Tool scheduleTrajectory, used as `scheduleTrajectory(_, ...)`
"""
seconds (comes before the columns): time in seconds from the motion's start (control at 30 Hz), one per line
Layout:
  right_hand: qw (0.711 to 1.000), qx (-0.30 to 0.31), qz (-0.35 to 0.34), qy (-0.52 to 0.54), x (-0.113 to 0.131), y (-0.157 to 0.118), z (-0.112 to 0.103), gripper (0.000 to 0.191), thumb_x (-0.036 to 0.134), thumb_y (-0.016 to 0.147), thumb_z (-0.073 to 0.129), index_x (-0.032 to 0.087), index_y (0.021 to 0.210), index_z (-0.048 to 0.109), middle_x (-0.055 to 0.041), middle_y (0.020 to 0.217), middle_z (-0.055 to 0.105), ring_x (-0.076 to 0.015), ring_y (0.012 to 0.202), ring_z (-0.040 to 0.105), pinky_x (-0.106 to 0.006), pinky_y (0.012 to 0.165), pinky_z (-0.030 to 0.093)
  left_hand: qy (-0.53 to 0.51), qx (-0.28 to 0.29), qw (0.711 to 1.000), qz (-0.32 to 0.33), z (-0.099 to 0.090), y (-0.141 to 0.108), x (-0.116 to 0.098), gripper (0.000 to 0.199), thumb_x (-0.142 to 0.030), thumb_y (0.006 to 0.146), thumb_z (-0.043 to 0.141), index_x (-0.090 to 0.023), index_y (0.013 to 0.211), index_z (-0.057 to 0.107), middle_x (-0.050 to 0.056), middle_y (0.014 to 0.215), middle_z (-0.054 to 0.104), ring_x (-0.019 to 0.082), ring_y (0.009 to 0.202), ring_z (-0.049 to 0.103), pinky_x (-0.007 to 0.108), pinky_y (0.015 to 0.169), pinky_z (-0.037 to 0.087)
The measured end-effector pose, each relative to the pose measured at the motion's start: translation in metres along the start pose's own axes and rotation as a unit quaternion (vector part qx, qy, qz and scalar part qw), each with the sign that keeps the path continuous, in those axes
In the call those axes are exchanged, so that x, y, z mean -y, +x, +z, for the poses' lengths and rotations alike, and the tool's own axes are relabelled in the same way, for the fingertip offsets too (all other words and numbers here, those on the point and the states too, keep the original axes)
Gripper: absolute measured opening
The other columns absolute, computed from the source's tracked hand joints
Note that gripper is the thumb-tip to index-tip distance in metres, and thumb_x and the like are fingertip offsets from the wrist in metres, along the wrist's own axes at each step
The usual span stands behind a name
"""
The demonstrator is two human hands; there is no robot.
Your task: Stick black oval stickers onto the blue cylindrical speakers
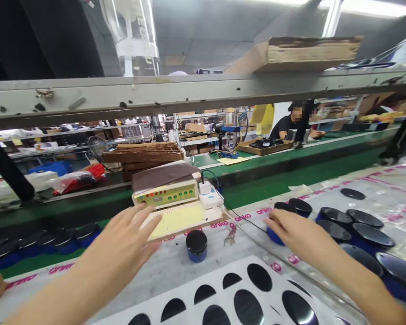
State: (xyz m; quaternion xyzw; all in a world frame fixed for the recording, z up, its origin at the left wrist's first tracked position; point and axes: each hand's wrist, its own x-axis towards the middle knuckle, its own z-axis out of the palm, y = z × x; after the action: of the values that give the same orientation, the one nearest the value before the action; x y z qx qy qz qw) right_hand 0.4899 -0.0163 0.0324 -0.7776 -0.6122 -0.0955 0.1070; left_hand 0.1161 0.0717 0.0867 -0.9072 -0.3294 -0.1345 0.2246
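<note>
My left hand [131, 234] is stretched out over the bench in front of a control box [167, 195], fingers apart and nothing in them. To its right, a small round blue case with a glossy black top [196, 246] stands upright by itself. My right hand [289, 228] has its fingers curled over another small blue round case [274, 235], whose top is mostly covered by the fingers. In front of me lies a white sheet of round black stickers [248, 307], with several gaps where the backing shows.
Several blue cases with black tops [374, 234] cluster at right, and more [66, 241] stand at left on the green conveyor [257, 174]. A white power adapter [209, 196] has a cable crossing the bench. Overhead runs a shelf beam [176, 92]. A person [282, 128] sits beyond.
</note>
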Motion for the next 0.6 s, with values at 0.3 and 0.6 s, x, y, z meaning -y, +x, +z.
scheduleTrajectory(0.3, 0.967, -0.110, -0.040, -0.228, -0.068, -0.057, 0.095, 0.039, -0.009, 0.068, 0.045, 0.013, 0.089, 0.068, -0.0127, 0.086, 0.070, -0.0266, 0.073, 0.066, -0.038, 0.064, 0.049, -0.015, 0.083, 0.995, 0.043, 0.114, 0.275, -0.102, 0.033, -0.033, 0.089, 0.057, -0.015, 0.116, 0.054, 0.010, 0.125, 0.053, 0.026, 0.115, 0.050, 0.050, 0.097, 0.041)
scheduleTrajectory(0.6, 0.996, -0.080, -0.045, 0.009, -0.082, -0.064, 0.086, 0.044, -0.007, 0.064, 0.040, 0.021, 0.091, 0.062, -0.0059, 0.098, 0.070, -0.0192, 0.082, 0.068, -0.026, 0.068, 0.052, -0.149, 0.125, 0.979, -0.064, 0.168, 0.325, -0.128, 0.033, -0.033, 0.089, 0.057, -0.016, 0.117, 0.053, 0.009, 0.118, 0.056, 0.022, 0.101, 0.058, 0.043, 0.085, 0.051)
